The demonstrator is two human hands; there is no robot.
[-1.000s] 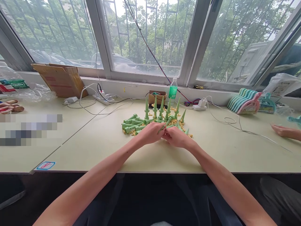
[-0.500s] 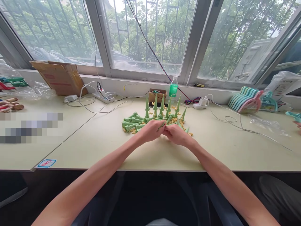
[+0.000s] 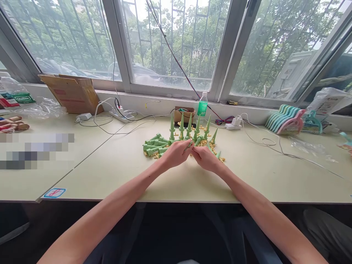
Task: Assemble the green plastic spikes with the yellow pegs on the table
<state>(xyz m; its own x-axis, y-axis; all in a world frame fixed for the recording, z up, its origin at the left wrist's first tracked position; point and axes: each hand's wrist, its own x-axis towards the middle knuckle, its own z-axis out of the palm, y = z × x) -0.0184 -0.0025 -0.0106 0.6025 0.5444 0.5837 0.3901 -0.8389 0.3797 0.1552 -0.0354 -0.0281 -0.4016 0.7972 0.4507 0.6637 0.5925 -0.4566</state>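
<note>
My left hand (image 3: 178, 152) is closed around a green plastic piece, of which only a bit shows between the fingers. Against its fingertips rests my right hand (image 3: 205, 157), closed too; what it pinches is hidden. Behind the hands several green spikes (image 3: 197, 128) stand upright in a row. Green tubes (image 3: 154, 149) lie in a pile to the left of my left hand. Small yellow valve pieces (image 3: 211, 145) are scattered behind and beside my right hand.
A green-labelled bottle (image 3: 202, 105) and a small cardboard box (image 3: 184, 114) stand behind the spikes. White cables and a power strip (image 3: 121, 116) lie at the back left. Colourful hangers (image 3: 286, 120) are at the right, a large carton (image 3: 73, 94) at the left.
The view has tilted up slightly, so the table sits a little lower in the picture. Both hands remain together at nearly the same spot.
</note>
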